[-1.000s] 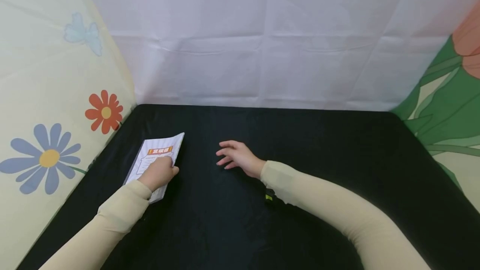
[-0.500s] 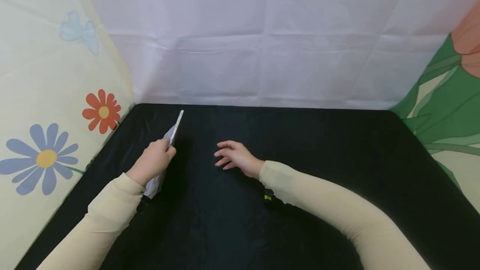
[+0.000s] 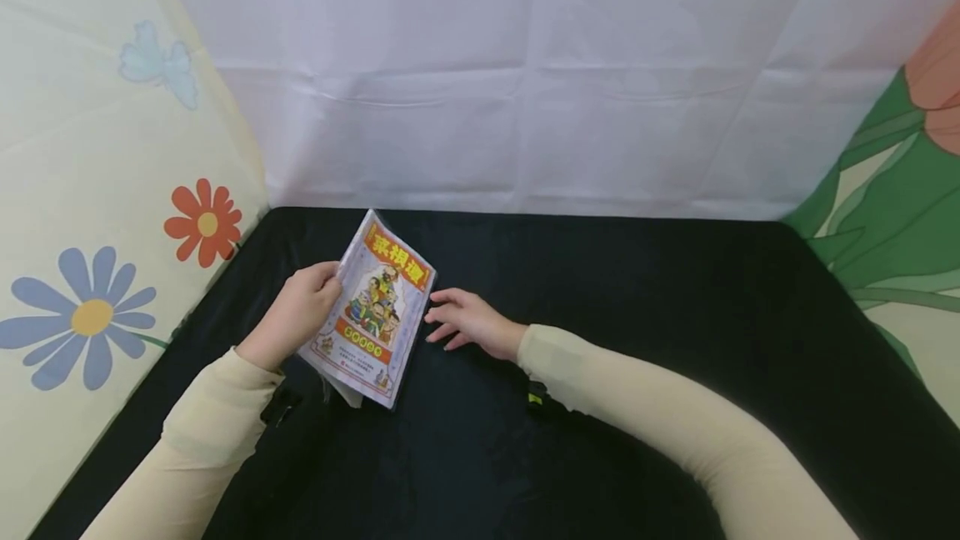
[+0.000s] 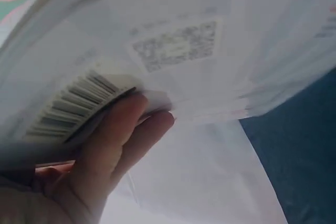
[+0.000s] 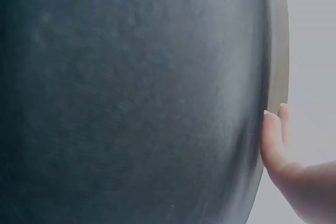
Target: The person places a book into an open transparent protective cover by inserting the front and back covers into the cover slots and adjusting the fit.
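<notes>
My left hand (image 3: 296, 315) grips a thin book (image 3: 375, 315) by its left edge, thumb on the front cover. The colourful cover, with a yellow title on red and cartoon figures, faces up, tilted above the black table. In the left wrist view, fingers (image 4: 113, 135) press against the book's white back (image 4: 236, 40), which bears a barcode and a QR code. Close to the book's right edge, my right hand (image 3: 476, 323) hovers with its fingers spread and relaxed, holding nothing. In the right wrist view, part of that hand (image 5: 294, 171) appears at the right.
A black cloth (image 3: 637, 357) covers the table. Behind it hangs a white sheet (image 3: 525, 90). Flower-printed cloths stand at the left (image 3: 97, 173) and right (image 3: 900, 215).
My left hand has turned the book over from its white back side, through edge-on, to the colourful front cover. The book has moved right, closer to my right hand, which has barely shifted.
</notes>
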Available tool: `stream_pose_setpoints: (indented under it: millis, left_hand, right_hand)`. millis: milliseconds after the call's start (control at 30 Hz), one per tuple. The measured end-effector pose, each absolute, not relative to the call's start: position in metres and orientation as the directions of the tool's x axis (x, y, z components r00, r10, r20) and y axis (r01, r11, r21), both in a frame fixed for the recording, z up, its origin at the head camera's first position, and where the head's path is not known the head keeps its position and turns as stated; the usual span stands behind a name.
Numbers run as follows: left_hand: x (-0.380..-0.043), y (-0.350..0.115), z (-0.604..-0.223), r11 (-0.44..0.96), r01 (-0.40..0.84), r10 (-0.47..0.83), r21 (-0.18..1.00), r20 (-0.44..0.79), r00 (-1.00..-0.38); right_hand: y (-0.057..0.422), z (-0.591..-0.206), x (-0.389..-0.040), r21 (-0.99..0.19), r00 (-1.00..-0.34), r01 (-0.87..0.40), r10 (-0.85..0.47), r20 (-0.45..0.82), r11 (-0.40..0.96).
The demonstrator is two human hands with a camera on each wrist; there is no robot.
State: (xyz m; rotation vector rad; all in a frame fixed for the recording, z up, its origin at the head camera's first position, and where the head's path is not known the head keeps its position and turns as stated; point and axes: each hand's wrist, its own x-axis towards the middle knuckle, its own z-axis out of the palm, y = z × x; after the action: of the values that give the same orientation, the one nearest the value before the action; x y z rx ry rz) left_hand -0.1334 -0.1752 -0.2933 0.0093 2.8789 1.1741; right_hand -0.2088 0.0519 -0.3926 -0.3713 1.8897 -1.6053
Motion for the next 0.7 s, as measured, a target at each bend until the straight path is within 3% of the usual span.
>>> stream_pose_setpoints:
  millis: [700]
  left_hand:
    - [-0.122, -0.157, -0.283, 0.512, 0.078, 0.085, 0.855, 0.04, -0.996]
  right_hand:
    - [0.052, -0.392, -0.206, -0.964, -0.792, 0.205, -0.549, -0.266, 0.172]
